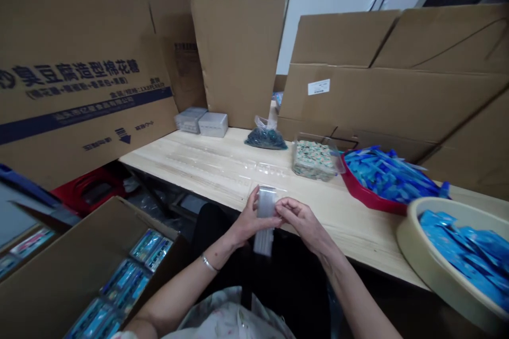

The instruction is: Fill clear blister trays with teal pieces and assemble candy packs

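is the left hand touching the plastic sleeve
Touching. The head view shows the left hand with its fingers closed on the side of the plastic sleeve, with no gap between them.

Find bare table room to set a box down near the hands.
Bare wood lies between the right hand, the red tray and the cream tub. Crowded at back right: clear box beside the tray's blue packets.

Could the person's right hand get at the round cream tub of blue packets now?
Probably yes: only pale wooden tabletop separates the right hand from the cream tub, though it holds a clear plastic sleeve.
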Tool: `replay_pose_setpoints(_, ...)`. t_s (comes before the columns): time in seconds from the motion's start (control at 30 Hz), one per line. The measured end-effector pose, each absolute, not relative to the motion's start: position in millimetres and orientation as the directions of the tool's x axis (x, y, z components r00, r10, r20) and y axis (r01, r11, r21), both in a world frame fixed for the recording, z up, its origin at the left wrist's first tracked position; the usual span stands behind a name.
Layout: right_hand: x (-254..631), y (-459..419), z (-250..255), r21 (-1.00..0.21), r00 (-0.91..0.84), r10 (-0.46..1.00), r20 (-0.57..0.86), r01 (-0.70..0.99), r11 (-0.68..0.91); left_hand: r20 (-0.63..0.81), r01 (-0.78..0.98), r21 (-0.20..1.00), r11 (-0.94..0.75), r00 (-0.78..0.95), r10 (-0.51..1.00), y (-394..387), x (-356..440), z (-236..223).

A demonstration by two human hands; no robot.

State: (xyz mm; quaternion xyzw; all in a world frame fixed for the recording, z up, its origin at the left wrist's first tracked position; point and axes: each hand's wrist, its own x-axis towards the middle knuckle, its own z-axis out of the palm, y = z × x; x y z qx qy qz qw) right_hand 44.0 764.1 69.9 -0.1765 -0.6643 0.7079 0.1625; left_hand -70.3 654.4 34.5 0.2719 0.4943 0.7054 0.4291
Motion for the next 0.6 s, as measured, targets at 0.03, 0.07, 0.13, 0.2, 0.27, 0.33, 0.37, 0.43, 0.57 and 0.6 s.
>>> replay_pose_setpoints(0.03,43.5,764.8,69.2,-0.997,-0.889,0.456,-0.042,0.007,-0.077,-0.039,-0.319,0.938,-0.139,-0.495,0.868,653.4,-71.9,33.9)
replay_pose_setpoints(0.07,42.8,765.2,68.6,-0.996,-0.890,0.453,-0.047,0.008,-0.087,-0.039,-0.304,0.943,-0.135,-0.505,0.862,652.4,-73.4,33.8)
replay_pose_setpoints(0.13,40.9,765.0,67.3,-0.995,-0.888,0.457,-0.049,0.005,-0.097,-0.045,-0.296,0.947,-0.129,-0.517,0.855,650.5,-75.3,34.8)
replay_pose_setpoints(0.2,38.8,763.5,66.4,-0.996,-0.882,0.469,-0.035,-0.009,-0.091,-0.057,-0.309,0.943,-0.124,-0.515,0.855,648.8,-75.9,37.3)
replay_pose_setpoints(0.27,37.3,761.5,66.8,-0.997,-0.878,0.478,-0.017,-0.023,-0.079,-0.067,-0.330,0.936,-0.120,-0.503,0.861,647.8,-75.8,40.3)
replay_pose_setpoints(0.33,36.5,759.7,68.8,-0.997,-0.872,0.490,-0.009,-0.031,-0.072,-0.075,-0.340,0.934,-0.114,-0.495,0.865,647.6,-75.7,42.7)
replay_pose_setpoints(0.37,36.4,759.0,70.2,-0.997,-0.867,0.498,-0.008,-0.032,-0.070,-0.076,-0.339,0.934,-0.113,-0.497,0.864,647.8,-75.7,43.4)
replay_pose_setpoints(0.43,36.3,758.5,73.1,-0.997,-0.862,0.507,-0.004,-0.036,-0.069,-0.077,-0.334,0.936,-0.111,-0.501,0.862,649.0,-76.2,43.5)
replay_pose_setpoints(0.57,36.6,759.4,75.2,-0.995,-0.850,0.526,0.015,-0.063,-0.072,-0.067,-0.341,0.933,-0.113,-0.473,0.878,652.4,-77.2,40.5)
replay_pose_setpoints(0.6,36.8,760.0,74.7,-0.995,-0.845,0.534,0.018,-0.068,-0.075,-0.063,-0.352,0.929,-0.117,-0.460,0.885,653.4,-77.2,39.9)
